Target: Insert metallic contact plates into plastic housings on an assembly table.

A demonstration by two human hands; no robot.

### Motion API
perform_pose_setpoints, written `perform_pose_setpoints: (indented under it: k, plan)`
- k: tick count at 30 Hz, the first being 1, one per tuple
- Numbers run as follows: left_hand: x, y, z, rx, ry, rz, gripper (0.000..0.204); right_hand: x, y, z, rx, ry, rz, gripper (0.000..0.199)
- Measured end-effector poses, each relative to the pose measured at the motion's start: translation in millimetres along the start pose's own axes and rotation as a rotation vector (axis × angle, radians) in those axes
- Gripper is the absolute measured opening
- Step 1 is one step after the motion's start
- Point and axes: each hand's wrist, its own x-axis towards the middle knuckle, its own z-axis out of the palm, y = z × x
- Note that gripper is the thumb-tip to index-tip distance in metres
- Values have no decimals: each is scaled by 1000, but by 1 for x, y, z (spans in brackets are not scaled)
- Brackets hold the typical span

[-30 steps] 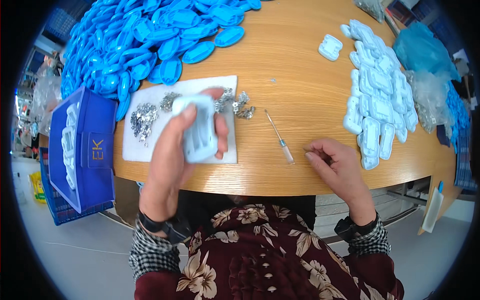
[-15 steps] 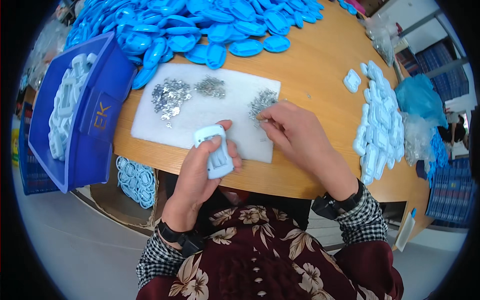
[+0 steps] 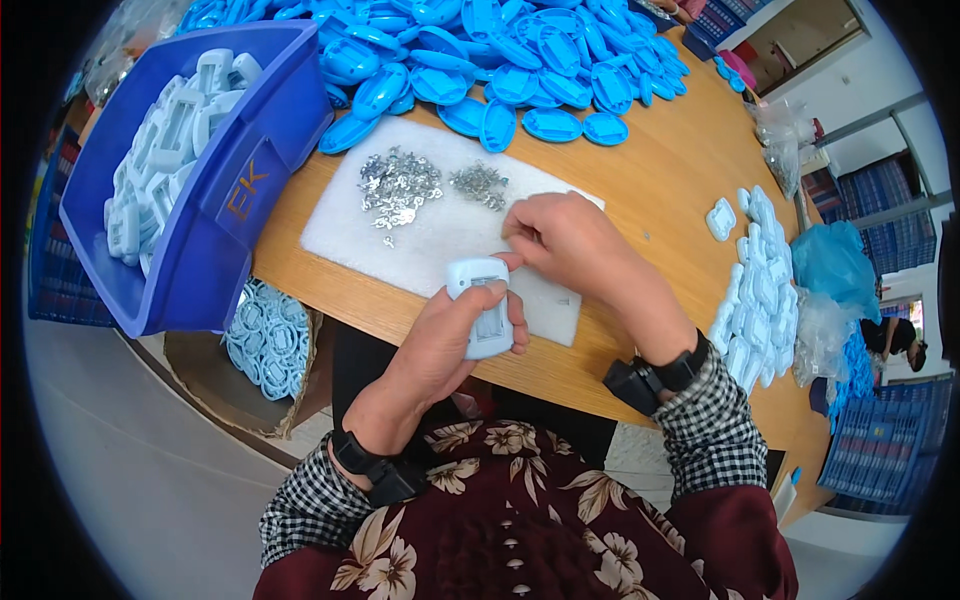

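My left hand (image 3: 430, 345) grips a pale blue plastic casing (image 3: 488, 342), its thumb resting in the recessed compartment that faces up. Close to the casing's upper end is my right hand (image 3: 570, 240), its fingertips pinched together; whatever they hold is hidden. Both hands are over the near part of a white foam pad (image 3: 345, 225). On the pad lie a heap of flat metal contacts (image 3: 400, 190) and, beside it, a smaller heap of fine metal pieces (image 3: 478, 184). My right hand covers the area of a third heap.
At left stands a dark blue bin (image 3: 225, 215) of pale casings, above a carton (image 3: 190, 375) holding light blue rings. Bright blue oval shells (image 3: 520, 60) are piled at the back of the wooden table (image 3: 665, 190). More pale casings (image 3: 757, 290) lie at right, near plastic bags (image 3: 835, 265).
My right hand has come away from the right-hand metal heap toward the casing's top end. The whole view has shifted, with the table's things appearing farther right.
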Motion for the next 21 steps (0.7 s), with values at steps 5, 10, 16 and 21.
perform_pose_setpoints:
  k: [5, 10, 16, 21]
  plan:
    - [1, 0, 1, -1, -40, -1, 51, -8, 0, -7, 88, 125, 101, 18]
    - [2, 1, 2, 30, -17, -3, 48, 12, 10, 12, -37, 308, -56, 19]
    - [1, 1, -1, 10, -31, 8, 51, 7, 8, 2, 26, 62, 55, 15]
    - [1, 0, 0, 34, -36, 2, 50, -8, 8, -4, 135, 60, 135, 17]
